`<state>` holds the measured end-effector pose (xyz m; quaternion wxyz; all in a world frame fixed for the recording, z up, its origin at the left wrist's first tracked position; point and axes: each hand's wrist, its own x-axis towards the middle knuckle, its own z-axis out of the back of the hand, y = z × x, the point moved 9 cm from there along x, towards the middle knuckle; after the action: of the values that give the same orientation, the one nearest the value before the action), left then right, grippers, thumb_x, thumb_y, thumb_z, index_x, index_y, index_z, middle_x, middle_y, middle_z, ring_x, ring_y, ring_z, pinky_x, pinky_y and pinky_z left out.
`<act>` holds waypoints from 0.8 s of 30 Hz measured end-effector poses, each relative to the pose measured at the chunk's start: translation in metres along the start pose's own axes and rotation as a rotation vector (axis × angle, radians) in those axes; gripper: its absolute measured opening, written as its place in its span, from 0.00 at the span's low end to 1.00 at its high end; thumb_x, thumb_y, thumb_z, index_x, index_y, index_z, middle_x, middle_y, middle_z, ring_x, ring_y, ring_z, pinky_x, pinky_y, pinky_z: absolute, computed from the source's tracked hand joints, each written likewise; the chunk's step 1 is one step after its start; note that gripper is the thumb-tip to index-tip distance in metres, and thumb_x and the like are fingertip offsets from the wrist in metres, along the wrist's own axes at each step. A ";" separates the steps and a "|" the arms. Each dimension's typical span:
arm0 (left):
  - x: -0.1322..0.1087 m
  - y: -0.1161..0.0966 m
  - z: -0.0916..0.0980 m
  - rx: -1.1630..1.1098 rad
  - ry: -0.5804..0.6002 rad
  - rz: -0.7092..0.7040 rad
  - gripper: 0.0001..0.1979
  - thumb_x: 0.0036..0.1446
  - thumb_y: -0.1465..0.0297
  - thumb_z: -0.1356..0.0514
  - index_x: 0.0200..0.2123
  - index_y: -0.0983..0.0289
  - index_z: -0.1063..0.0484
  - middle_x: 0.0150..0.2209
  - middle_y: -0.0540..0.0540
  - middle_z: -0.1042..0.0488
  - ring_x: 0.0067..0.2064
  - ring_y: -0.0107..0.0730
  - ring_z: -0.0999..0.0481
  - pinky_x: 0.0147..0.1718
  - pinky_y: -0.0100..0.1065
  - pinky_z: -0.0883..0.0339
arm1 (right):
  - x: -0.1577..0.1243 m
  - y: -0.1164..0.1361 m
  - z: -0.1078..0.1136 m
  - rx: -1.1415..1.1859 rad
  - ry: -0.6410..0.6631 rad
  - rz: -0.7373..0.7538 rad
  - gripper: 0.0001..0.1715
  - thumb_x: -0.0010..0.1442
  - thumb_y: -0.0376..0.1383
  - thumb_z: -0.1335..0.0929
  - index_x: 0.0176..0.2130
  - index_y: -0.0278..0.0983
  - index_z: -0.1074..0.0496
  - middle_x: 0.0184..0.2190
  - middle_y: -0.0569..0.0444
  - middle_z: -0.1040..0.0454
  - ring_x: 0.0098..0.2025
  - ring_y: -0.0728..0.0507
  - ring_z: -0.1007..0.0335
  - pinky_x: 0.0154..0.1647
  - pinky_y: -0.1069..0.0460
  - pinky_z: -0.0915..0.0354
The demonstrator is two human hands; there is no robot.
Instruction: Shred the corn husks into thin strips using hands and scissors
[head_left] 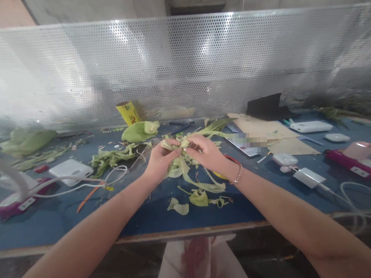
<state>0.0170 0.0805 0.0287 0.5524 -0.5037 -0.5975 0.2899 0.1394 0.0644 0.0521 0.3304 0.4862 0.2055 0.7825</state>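
Mid-frame, left hand [160, 157] and right hand [204, 153] pinch leaves [183, 168], seemingly midway: detached scraps [198, 198] lie lower centre.

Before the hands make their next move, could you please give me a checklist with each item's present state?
1. Left hand on the green leaves: ok, touching them.
2. Right hand on the same leaves: ok, touching them.
3. Grip firm: cannot tell, the contact is partly hidden.
4. Blue tabletop near the hands free of scraps: not ok, loose leaf pieces lie there.
5. White device clear of the left forearm: ok, they are apart.
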 end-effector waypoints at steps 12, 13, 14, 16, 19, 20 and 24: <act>0.000 0.005 -0.004 -0.028 0.038 0.038 0.15 0.38 0.73 0.31 0.34 0.64 0.24 0.31 0.52 0.23 0.33 0.27 0.26 0.34 0.28 0.33 | 0.003 0.000 0.005 0.026 -0.007 -0.020 0.04 0.57 0.35 0.35 0.36 0.40 0.32 0.36 0.53 0.32 0.37 0.47 0.34 0.41 0.49 0.35; 0.000 0.007 -0.003 -0.039 0.031 0.058 0.15 0.38 0.73 0.31 0.34 0.64 0.24 0.32 0.53 0.23 0.32 0.27 0.25 0.34 0.28 0.33 | 0.003 -0.003 0.006 0.047 -0.017 -0.043 0.05 0.56 0.35 0.35 0.37 0.40 0.33 0.35 0.54 0.31 0.36 0.47 0.34 0.39 0.50 0.35; 0.000 0.009 -0.002 -0.053 0.016 0.081 0.15 0.37 0.73 0.31 0.34 0.65 0.24 0.31 0.53 0.23 0.32 0.27 0.25 0.34 0.29 0.32 | 0.002 -0.006 0.008 0.058 -0.032 -0.058 0.06 0.56 0.36 0.34 0.37 0.40 0.34 0.34 0.55 0.31 0.36 0.48 0.33 0.39 0.50 0.35; 0.000 0.012 0.001 -0.090 -0.024 0.130 0.14 0.37 0.73 0.31 0.32 0.65 0.25 0.29 0.52 0.23 0.28 0.27 0.25 0.31 0.29 0.32 | 0.002 -0.010 0.010 0.049 -0.046 -0.058 0.06 0.55 0.36 0.34 0.35 0.39 0.36 0.33 0.55 0.31 0.35 0.47 0.33 0.38 0.50 0.35; 0.001 0.013 0.005 -0.143 -0.070 0.169 0.14 0.35 0.73 0.31 0.30 0.64 0.26 0.25 0.50 0.24 0.24 0.26 0.27 0.26 0.29 0.32 | 0.001 -0.010 0.008 -0.027 -0.003 0.014 0.04 0.56 0.33 0.35 0.36 0.38 0.35 0.36 0.52 0.31 0.38 0.46 0.33 0.41 0.49 0.36; 0.001 0.012 0.005 -0.155 -0.077 0.166 0.14 0.35 0.73 0.30 0.30 0.64 0.26 0.24 0.50 0.24 0.24 0.26 0.27 0.26 0.29 0.32 | 0.001 -0.009 0.006 -0.065 0.013 0.049 0.06 0.56 0.33 0.35 0.38 0.38 0.34 0.38 0.51 0.31 0.41 0.45 0.34 0.43 0.48 0.36; 0.003 0.008 0.006 -0.155 -0.081 0.136 0.15 0.34 0.73 0.30 0.30 0.64 0.26 0.25 0.51 0.24 0.24 0.28 0.26 0.26 0.30 0.32 | 0.000 -0.004 -0.002 -0.197 0.030 0.132 0.11 0.57 0.35 0.34 0.42 0.39 0.32 0.41 0.49 0.35 0.47 0.42 0.38 0.49 0.45 0.39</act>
<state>0.0134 0.0870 0.0214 0.4663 -0.5720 -0.6046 0.2999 0.1392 0.0674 0.0490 0.3213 0.4521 0.1000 0.8261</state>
